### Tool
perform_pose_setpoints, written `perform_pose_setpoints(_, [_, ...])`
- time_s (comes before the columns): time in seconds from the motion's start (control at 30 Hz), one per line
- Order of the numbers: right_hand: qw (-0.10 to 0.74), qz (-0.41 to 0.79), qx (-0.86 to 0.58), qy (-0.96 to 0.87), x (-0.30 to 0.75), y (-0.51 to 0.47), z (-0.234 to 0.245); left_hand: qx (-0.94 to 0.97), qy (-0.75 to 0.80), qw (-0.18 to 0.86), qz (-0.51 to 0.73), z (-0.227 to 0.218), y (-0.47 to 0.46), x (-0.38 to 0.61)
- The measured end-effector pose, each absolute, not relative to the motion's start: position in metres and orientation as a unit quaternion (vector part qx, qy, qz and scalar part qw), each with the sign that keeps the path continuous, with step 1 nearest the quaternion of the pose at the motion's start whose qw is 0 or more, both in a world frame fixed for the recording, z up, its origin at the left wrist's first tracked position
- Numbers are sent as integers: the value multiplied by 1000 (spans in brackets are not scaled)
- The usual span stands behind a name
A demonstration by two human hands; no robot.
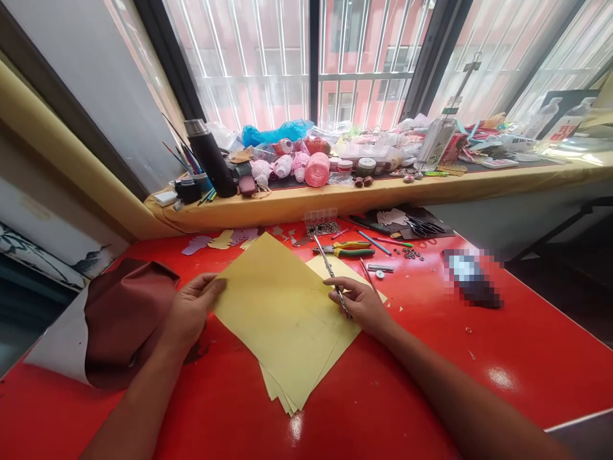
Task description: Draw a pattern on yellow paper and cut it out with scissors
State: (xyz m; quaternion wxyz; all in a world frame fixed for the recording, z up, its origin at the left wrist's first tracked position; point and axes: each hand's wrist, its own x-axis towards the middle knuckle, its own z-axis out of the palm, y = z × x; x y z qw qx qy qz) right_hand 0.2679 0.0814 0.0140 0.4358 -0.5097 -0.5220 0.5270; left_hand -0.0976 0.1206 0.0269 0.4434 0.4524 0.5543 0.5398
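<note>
My left hand (pixel 198 303) pinches the left corner of a yellow paper sheet (pixel 282 306) between thumb and fingers. The sheet is tilted up over several more yellow sheets (pixel 282 397), whose lower corners fan out beneath it. In my right hand (pixel 359 303), at the sheet's right corner, is a slim silver pen-like tool (pixel 327 259) pointing up and away; its exact kind is unclear. Part of the tool is hidden behind my fingers. Another piece of pale yellow paper (pixel 342 268) lies behind that hand.
Folded maroon leather-like material (pixel 129 313) lies on the red table (pixel 407 396) at left. Pliers (pixel 347 249), a divided clear box of small metal parts (pixel 323 227), and black-handled scissors (pixel 424 225) are at the back. A black flask (pixel 211 160) stands on the cluttered sill.
</note>
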Motion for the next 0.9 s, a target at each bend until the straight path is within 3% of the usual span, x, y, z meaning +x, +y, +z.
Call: perform_pose_setpoints(0.9, [419, 406, -533, -613, 271, 78, 16, 361, 504, 548, 561, 55, 117, -110])
